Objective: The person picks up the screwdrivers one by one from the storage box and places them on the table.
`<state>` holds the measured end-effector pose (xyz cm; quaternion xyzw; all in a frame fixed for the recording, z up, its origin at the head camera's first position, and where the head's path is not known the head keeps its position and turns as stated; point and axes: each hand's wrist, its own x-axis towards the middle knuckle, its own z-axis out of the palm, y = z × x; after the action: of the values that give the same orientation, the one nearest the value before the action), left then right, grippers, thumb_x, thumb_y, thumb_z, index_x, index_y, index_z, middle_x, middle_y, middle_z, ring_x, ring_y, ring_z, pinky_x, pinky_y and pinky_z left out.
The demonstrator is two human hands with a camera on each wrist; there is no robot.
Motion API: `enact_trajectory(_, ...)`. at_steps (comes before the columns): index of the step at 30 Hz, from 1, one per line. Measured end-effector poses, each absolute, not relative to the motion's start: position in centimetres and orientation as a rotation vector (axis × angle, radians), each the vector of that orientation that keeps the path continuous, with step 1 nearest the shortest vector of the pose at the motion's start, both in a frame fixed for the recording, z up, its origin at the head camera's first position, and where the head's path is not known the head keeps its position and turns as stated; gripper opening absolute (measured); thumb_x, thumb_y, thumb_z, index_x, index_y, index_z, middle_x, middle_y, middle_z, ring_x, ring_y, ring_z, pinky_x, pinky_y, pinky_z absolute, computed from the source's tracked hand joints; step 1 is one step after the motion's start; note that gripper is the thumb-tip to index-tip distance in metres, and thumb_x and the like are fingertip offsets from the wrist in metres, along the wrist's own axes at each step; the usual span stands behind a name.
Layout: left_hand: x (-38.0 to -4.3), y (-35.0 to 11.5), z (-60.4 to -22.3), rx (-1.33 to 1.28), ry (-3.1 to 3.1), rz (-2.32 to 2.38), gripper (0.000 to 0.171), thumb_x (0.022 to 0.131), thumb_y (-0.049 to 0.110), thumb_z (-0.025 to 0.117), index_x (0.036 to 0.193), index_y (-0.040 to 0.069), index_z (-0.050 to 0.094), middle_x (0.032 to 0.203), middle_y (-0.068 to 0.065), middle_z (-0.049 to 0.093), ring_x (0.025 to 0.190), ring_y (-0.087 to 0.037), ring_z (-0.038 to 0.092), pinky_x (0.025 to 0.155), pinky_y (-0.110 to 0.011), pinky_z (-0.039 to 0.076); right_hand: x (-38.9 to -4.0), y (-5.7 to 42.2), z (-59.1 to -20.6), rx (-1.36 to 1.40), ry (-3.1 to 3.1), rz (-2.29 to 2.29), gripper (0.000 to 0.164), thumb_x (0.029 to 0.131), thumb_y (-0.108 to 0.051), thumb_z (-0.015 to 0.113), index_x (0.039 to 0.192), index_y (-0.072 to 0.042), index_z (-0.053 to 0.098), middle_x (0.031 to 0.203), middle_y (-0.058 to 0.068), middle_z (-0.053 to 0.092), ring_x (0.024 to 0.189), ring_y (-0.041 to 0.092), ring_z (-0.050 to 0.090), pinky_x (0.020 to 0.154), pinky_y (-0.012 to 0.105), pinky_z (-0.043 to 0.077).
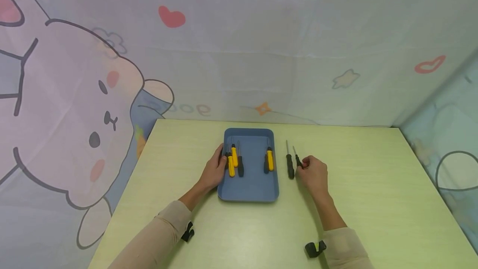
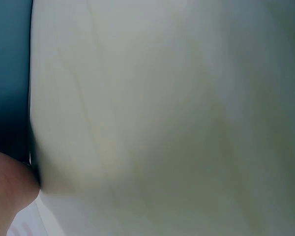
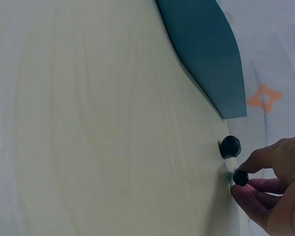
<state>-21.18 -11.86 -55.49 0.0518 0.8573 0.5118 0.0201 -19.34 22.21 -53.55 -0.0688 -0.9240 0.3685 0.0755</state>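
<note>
A blue-grey tray (image 1: 247, 190) lies on the table, with my left hand (image 1: 213, 172) gripping its left wall. The left wrist view shows a bit of that hand (image 2: 12, 187) against the tray's side (image 2: 10, 64). Inside the tray are several yellow and black screwdrivers (image 1: 240, 166), some at the left wall, others at the right (image 1: 270, 161). My right hand (image 1: 314, 174) pinches the handle of a small black screwdriver (image 1: 298, 161) between thumb and fingers. Just left of it a larger black screwdriver (image 1: 290, 167) lies on the table; its handle end (image 3: 231, 146) shows in the right wrist view.
The pale wooden table (image 1: 381, 202) ends at the back against a printed cloth (image 1: 284, 53) with a cartoon animal and hearts. A second cloth (image 1: 448, 157) hangs at the right side. Black straps (image 1: 315, 249) sit at both wrists.
</note>
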Motion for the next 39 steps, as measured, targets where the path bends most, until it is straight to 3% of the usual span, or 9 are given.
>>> enact_trajectory(17,-21.29,-12.0,-55.7,0.188,2.668,1.586,0.058,0.116,0.018,0.038,0.17,0.007,0.021,0.172,-0.015,0.03,0.158,-0.033,0.029,0.128,-0.049,0.025,-19.31,21.91,-53.68,-0.147,-2.778,0.997,0.025,0.088,-0.004,0.067,0.105,0.015,0.07,0.093,0.024,0.073,0.087,0.04,0.071,0.08,0.054,0.059)
enact_trajectory(39,-21.3,-12.03,-55.94,0.192,2.661,1.596,0.057,0.116,0.018,0.038,0.17,0.009,0.021,0.172,-0.014,0.03,0.158,-0.032,0.028,0.128,-0.049,0.024,-19.22,21.92,-52.77,-0.143,-2.691,1.13,0.033,0.093,-0.01,0.066,0.115,0.015,0.069,0.099,0.025,0.073,0.09,0.04,0.071,0.081,0.053,0.059)
